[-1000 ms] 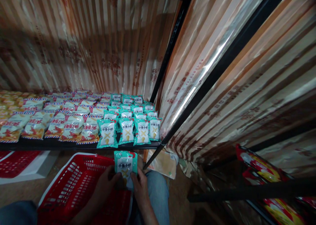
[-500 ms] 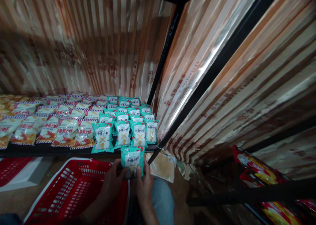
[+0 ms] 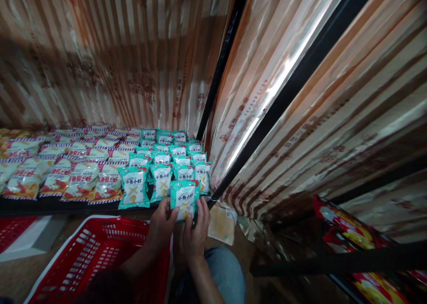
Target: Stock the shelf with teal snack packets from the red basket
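A teal snack bag (image 3: 184,198) with a white panel is held upright between both my hands at the front edge of the shelf. My left hand (image 3: 163,221) grips its lower left side, thumb in front. On the lower right side my right hand (image 3: 196,221) is closed around it, thumb on the front. Behind it stand rows of matching teal bags (image 3: 162,180), partly hidden by the held one. Another teal bag (image 3: 134,187) stands at the left front of these rows.
White and orange snack bags (image 3: 108,180) fill the shelf to the left. A red basket (image 3: 87,244) stands below my left arm. Black metal posts (image 3: 218,68) frame the corner before striped curtains (image 3: 150,50). Red and yellow packets (image 3: 350,224) lie at the right.
Both hands have moved the held bag forward and slightly right, from in front of the shelf up to its edge, where it now overlaps the front row.
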The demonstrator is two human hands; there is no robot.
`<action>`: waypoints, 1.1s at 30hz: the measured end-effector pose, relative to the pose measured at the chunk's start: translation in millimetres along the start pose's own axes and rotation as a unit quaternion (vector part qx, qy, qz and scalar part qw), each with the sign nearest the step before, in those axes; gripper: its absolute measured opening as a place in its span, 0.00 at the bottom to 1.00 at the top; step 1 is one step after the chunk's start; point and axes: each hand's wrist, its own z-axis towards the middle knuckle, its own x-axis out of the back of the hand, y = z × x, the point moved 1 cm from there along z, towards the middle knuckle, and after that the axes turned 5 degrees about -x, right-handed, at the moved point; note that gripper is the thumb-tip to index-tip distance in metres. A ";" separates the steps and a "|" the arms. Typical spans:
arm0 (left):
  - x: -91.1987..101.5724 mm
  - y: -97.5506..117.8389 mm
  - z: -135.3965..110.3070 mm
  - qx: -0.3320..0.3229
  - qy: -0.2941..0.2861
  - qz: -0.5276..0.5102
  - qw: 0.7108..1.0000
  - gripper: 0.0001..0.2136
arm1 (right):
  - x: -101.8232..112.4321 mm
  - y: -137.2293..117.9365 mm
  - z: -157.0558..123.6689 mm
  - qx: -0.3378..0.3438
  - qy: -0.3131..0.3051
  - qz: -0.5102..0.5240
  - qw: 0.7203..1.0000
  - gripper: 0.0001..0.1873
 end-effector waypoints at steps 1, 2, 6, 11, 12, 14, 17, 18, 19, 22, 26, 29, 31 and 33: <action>-2.9 1.3 3.0 -0.001 0.015 0.014 1.000 0.11 | -0.7 -0.1 2.3 0.009 -0.001 -0.002 1.000 0.21; -5.7 2.3 6.2 -0.003 0.029 0.031 0.999 0.11 | -1.5 0.0 3.5 0.016 -0.001 -0.003 1.000 0.21; -16.2 1.7 17.8 -0.012 0.046 0.047 0.998 0.12 | -4.2 1.0 0.4 0.047 -0.006 -0.003 0.999 0.24; -27.1 -1.9 25.3 -0.088 0.017 0.151 0.985 0.11 | -7.3 4.4 -5.7 0.048 -0.028 -0.012 0.998 0.26; -29.0 -2.1 26.1 -0.099 0.016 0.178 0.979 0.11 | -8.1 5.8 -5.9 0.042 -0.027 -0.014 0.999 0.26; -32.8 -2.0 27.6 -0.107 0.010 0.208 0.972 0.12 | -9.9 9.5 -5.8 0.024 -0.023 -0.017 0.999 0.26; -38.3 -0.7 30.9 -0.110 -0.007 0.230 0.967 0.12 | -11.8 15.5 -5.8 0.009 -0.020 -0.023 1.000 0.26; -40.1 -0.2 32.1 -0.109 -0.011 0.238 0.965 0.12 | -12.3 17.3 -6.0 0.011 -0.019 -0.025 0.999 0.26; -41.9 0.4 33.3 -0.109 -0.015 0.246 0.963 0.12 | -12.7 19.1 -6.3 0.014 -0.020 -0.027 0.999 0.26; -48.0 1.4 35.8 -0.104 -0.021 0.272 0.957 0.11 | -15.3 25.3 -7.1 0.015 -0.017 -0.031 0.999 0.27; -58.0 1.2 34.9 -0.100 -0.026 0.302 0.948 0.11 | -22.2 36.1 -8.0 0.030 0.008 -0.048 0.998 0.27; -64.3 -0.5 32.7 -0.097 -0.029 0.313 0.944 0.10 | -25.7 42.6 -7.7 0.046 0.022 -0.057 0.997 0.28; -66.8 -2.2 31.7 -0.098 -0.030 0.310 0.945 0.11 | -26.5 44.9 -6.9 0.050 0.021 -0.057 0.997 0.28; -67.8 -4.0 31.4 -0.102 -0.029 0.304 0.947 0.11 | -27.2 46.1 -6.1 0.050 0.016 -0.056 0.997 0.29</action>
